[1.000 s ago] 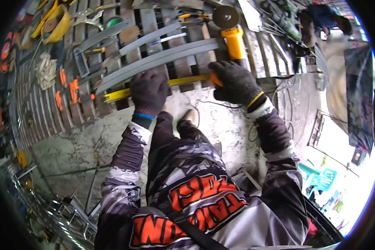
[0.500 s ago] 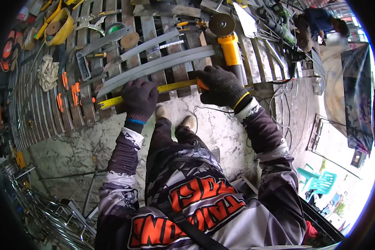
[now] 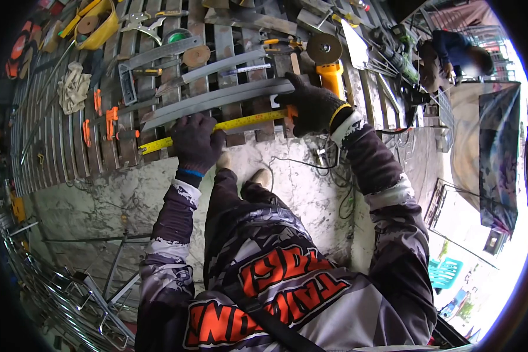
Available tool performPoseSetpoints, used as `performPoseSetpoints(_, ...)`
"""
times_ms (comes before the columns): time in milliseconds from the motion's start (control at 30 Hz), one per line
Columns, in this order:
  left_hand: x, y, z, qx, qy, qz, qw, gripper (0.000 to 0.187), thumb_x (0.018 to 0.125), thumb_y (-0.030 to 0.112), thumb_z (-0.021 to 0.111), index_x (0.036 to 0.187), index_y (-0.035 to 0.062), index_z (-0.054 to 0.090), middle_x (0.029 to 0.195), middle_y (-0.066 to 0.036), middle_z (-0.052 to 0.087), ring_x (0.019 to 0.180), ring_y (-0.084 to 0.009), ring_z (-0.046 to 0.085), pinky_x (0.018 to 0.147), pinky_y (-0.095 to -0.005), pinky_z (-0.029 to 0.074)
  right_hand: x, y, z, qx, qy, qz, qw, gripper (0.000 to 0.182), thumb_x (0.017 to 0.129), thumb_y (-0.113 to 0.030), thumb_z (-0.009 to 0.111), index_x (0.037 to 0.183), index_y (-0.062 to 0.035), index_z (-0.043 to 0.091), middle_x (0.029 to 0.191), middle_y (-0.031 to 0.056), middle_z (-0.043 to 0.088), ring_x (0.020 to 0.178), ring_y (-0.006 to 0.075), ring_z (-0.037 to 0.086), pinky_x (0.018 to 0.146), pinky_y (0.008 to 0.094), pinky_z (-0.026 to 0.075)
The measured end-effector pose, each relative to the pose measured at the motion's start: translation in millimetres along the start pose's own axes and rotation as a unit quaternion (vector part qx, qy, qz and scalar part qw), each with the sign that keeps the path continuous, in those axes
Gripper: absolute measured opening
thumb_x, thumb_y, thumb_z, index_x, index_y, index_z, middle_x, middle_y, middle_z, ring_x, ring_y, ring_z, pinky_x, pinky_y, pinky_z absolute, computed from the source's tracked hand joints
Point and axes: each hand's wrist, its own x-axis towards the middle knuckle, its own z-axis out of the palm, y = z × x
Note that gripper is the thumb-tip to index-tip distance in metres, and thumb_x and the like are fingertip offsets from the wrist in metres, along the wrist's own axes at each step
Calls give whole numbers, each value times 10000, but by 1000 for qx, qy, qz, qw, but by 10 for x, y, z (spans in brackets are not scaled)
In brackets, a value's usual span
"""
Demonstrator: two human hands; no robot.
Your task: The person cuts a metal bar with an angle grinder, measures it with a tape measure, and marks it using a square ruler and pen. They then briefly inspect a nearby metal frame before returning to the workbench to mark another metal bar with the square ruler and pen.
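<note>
A yellow tape measure [image 3: 249,121] is drawn out along the near edge of the slatted metal table. My left hand [image 3: 198,142], in a dark glove, closes over its blade, and the blade's end sticks out to the left. In my right hand [image 3: 314,108], also gloved, is the orange tape case, mostly covered by the palm. The fingers of that hand reach up to the right end of two grey metal bars [image 3: 217,104] lying side by side just beyond the tape. Close behind the right hand lies a yellow angle grinder [image 3: 331,76].
Orange clamps [image 3: 112,122] and a crumpled cloth [image 3: 74,88] lie to the left. A steel square [image 3: 127,85] and a yellow bucket [image 3: 97,26] are farther back. Cables [image 3: 334,167] hang at the right. Another person [image 3: 460,50] crouches at the upper right.
My right hand has turned, and its fingers now stretch to the bars' right end. The left hand stays on the blade. The whole view has shifted slightly.
</note>
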Motion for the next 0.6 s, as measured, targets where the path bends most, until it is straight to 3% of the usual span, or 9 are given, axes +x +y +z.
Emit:
performPoseSetpoints(67,1,-4,-35,0,2,10,1000,219,764,288,750,903,119,735,953,-81,693,914,-333,654,789,-488,506,50,77,92,-38,-1,-13,999,907,589,-325,952,1427,-188,633,1624,288,283,1192,434,661,1074,435,536)
performPoseSetpoints(100,-2,-3,-52,-1,-1,23,1000,240,754,299,755,915,122,734,963,-76,692,923,-325,653,790,-490,505,45,129,130,-50,29,-34,998,837,609,-355,917,1386,-175,663,1492,248,427,1102,420,685,1014,436,564)
performPoseSetpoints(133,-4,-5,-52,-2,0,24,1000,240,754,299,755,915,122,734,963,-76,692,923,-325,653,790,-490,505,32,17,0,-52,29,-33,998,837,609,-355,917,1386,-175,663,1492,248,427,1102,420,685,1014,436,564)
performPoseSetpoints(200,0,-17,-35,6,-25,14,1000,238,759,302,749,915,123,731,944,-75,685,915,-321,647,793,-485,503,-29,-192,-217,-54,-78,37,995,771,644,-471,875,1335,-181,692,1391,255,555,1128,392,694,999,461,568)
performPoseSetpoints(233,3,-23,-28,4,-24,16,1000,238,759,302,749,915,123,731,944,-75,685,915,-321,647,793,-485,503,-130,-230,-162,-49,-35,27,998,667,632,-346,845,1252,-131,723,1227,174,570,987,389,695,889,449,592)
performPoseSetpoints(400,-28,-48,-18,-14,-36,13,999,261,770,316,747,939,118,734,957,-76,675,939,-318,635,813,-481,500,-234,-168,-13,1,-57,14,998,669,630,-315,862,1247,-116,694,1151,171,601,981,408,679,866,475,579)
performPoseSetpoints(500,-32,-90,-25,-10,-52,23,998,279,769,307,753,965,109,741,987,-84,681,963,-325,633,818,-485,500,-224,-135,50,37,102,-52,993,652,636,-237,880,1216,-100,615,1114,167,629,1003,419,670,862,487,575)
performPoseSetpoints(600,-13,-207,-105,17,-60,10,998,297,769,294,761,993,99,748,1013,-93,689,978,-339,632,831,-490,503,-59,-183,58,44,111,-52,992,586,646,-250,877,1163,-117,635,1031,144,668,1021,408,668,861,490,571)
